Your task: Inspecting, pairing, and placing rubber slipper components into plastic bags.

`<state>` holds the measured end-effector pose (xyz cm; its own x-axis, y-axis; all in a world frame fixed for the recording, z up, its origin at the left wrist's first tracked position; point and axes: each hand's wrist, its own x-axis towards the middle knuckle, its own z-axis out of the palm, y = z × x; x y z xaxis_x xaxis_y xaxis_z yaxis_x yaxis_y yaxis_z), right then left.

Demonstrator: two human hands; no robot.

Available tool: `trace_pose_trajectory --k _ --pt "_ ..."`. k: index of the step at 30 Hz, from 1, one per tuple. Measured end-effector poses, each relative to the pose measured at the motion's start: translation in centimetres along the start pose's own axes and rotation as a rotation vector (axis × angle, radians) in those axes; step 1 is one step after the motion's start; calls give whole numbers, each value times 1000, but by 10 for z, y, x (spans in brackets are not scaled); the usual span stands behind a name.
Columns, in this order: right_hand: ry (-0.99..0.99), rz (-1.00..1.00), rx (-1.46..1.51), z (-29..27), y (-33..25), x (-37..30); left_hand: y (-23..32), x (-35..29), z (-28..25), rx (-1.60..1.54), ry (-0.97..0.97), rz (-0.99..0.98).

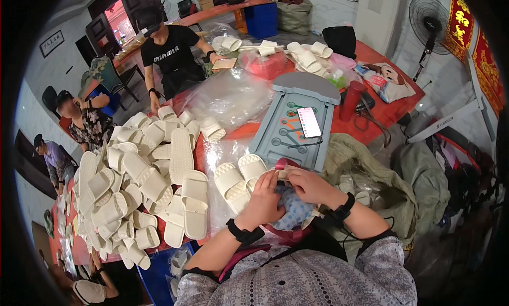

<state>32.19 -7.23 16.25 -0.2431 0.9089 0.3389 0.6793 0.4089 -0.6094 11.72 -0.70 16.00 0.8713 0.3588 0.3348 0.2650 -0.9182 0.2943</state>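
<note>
In front of my body, at the table's near edge, my left hand [263, 201] and my right hand [312, 187] are closed on a soft light-blue bundle with darker blue dots [295, 206]. Whether it is a bag or a folded cloth I cannot tell. Fingers of both hands pinch together at its upper edge. A dark pink band [285, 163] shows just beyond the fingertips. Beside my left hand lies a pair of cream slippers, the nearer slipper [231, 186] and the farther slipper [252, 169], on clear plastic.
To the left rises a large heap of cream slippers [154, 187]. A grey plastic board [273, 131] holds a phone [309, 122]; a red cup [352, 100] stands right of it. A woven sack [387, 184] sits on the right. Across the red table [405, 94], a person [175, 57] works.
</note>
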Motion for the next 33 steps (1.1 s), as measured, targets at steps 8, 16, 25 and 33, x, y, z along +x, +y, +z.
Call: trace_pose_trajectory --k 8,16,25,33 --pt "-109 96 -13 -13 -10 -11 -5 -2 7 -66 136 -65" --pt "-95 139 -66 -10 -3 -15 3 17 3 -16 120 -102" --pt "24 53 -100 -10 -11 -21 -13 12 19 -31 83 -55" --pt "23 137 -266 -8 -20 -32 -13 -4 12 -83 260 -120"
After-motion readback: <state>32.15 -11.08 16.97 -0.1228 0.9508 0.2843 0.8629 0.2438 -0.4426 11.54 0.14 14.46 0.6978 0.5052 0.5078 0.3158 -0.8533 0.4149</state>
